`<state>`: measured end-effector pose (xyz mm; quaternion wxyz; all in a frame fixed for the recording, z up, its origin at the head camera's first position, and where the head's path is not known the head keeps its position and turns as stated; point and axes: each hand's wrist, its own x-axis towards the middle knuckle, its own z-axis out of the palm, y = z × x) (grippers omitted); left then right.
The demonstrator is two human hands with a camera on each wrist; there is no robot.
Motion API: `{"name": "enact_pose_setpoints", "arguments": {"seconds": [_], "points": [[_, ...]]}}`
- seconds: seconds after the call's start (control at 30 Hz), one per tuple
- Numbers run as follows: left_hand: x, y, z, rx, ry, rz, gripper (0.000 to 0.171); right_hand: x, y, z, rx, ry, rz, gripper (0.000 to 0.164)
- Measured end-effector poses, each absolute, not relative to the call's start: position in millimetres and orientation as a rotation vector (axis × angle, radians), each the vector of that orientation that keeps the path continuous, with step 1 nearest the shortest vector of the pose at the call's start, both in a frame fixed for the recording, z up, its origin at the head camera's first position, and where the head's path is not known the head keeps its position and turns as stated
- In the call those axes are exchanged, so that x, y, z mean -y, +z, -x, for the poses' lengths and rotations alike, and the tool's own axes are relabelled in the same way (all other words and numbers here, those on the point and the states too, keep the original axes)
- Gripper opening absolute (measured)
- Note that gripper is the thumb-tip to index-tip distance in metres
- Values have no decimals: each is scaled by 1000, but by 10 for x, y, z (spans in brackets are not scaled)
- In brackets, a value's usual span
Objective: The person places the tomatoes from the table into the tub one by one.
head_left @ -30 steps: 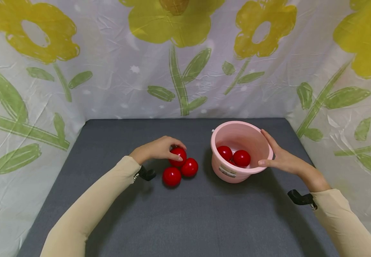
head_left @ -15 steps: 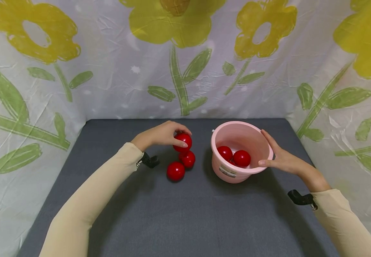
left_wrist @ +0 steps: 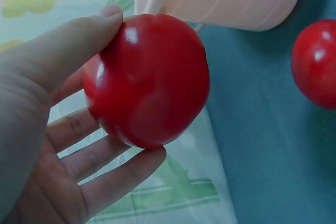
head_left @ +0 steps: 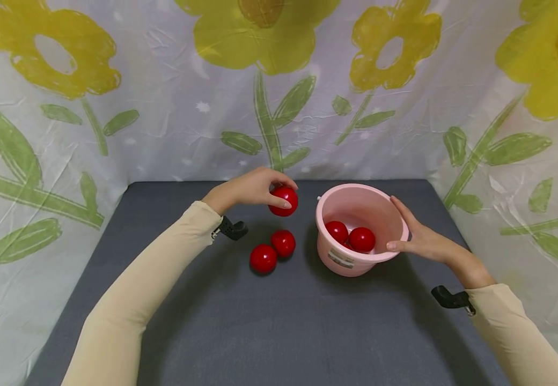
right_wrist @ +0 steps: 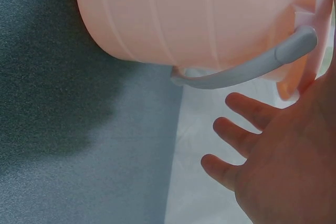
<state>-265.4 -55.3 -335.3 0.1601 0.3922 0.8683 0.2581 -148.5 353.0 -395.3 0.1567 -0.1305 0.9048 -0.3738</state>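
Two glossy red balls show inside a round pink plastic bucket, its rim held by the right hand. Beside it, the left hand grips a third ball, lifted. Two more balls lie on the dark grey cloth; the filling looks partly done, three seemingly left.

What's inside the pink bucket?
Two round red things show clearly inside the pink bucket. They and its near wall cover what's underneath, so I can't tell if there's more.
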Motion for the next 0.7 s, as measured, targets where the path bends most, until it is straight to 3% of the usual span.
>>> {"name": "enact_pose_setpoints", "arguments": {"seconds": [0.7], "points": [[33,-3019,2813,-2502,690,-1180,45,-3513,-3963,1492,-2589,-1056,348,112]]}}
